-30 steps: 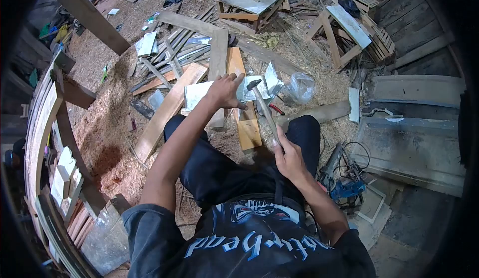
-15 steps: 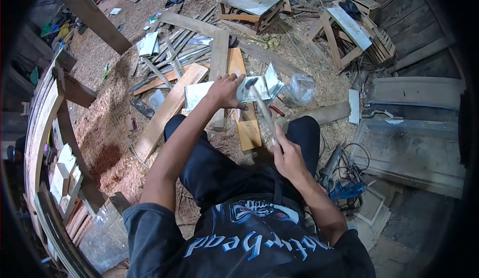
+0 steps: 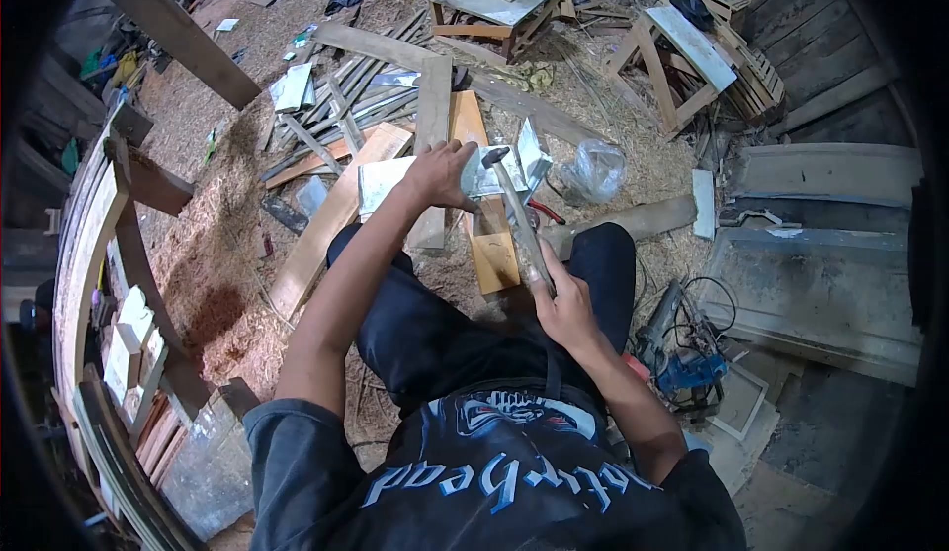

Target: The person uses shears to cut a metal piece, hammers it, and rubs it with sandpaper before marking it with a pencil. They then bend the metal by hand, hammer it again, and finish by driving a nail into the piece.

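Observation:
A pale sheet-metal strip (image 3: 388, 177), bent up at its right end, lies across an orange-brown board (image 3: 491, 259) in front of me. My left hand (image 3: 442, 172) presses on the strip from above with its fingers spread. In my right hand (image 3: 563, 304) is the wooden handle of a hammer (image 3: 519, 213). The hammer's dark head is over the strip, to the right of my left hand; whether it touches the metal I cannot tell.
Planks (image 3: 341, 220) and thin wood strips lie on the shaving-covered floor. A clear plastic bag (image 3: 598, 170) and red-handled pliers (image 3: 547, 213) are right of the strip. A blue power tool (image 3: 692, 371) with a cord lies by my right knee. Stacked boards (image 3: 91, 245) stand left.
The hammer head has shifted slightly left and up and shows more sharply. My left hand and the metal strip have moved slightly left in the view.

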`<state>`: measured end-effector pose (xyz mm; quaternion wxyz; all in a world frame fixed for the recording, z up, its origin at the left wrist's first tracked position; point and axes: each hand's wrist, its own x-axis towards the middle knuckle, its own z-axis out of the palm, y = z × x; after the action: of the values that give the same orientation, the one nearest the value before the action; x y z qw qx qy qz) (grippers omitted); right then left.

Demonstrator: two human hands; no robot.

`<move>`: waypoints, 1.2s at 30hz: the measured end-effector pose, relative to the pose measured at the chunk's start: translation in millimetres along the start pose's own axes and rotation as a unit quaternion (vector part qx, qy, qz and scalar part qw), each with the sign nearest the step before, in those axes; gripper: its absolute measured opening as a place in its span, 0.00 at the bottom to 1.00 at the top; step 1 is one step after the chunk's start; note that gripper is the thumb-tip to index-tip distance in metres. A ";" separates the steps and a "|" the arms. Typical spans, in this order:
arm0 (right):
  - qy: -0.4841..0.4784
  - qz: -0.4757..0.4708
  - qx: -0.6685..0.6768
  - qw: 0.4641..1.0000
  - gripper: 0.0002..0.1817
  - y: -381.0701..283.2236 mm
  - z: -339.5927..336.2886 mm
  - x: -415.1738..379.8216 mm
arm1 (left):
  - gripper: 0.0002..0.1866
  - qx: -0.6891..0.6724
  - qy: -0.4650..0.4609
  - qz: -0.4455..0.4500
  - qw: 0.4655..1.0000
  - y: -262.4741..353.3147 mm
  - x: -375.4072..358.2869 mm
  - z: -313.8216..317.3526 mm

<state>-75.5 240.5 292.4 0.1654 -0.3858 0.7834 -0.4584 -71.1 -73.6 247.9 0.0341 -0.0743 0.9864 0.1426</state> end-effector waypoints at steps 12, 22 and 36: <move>0.016 -0.008 0.017 1.000 0.27 17.7 15.9 10.6 | 0.54 0.005 -0.004 -0.004 1.000 4.7 3.0 -7.7; 0.033 -0.003 0.018 0.999 0.26 22.6 17.7 12.2 | 0.52 0.020 -0.034 0.004 0.999 10.3 16.8 -6.2; 0.282 -0.063 -0.077 0.954 0.22 32.4 10.3 105.3 | 0.52 0.025 -0.032 0.025 0.999 13.6 17.0 -6.1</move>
<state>-152.1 164.0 269.6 -0.1213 -0.3013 0.8050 -0.4966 -90.3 -64.8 255.9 0.0640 -0.0446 0.9895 0.1215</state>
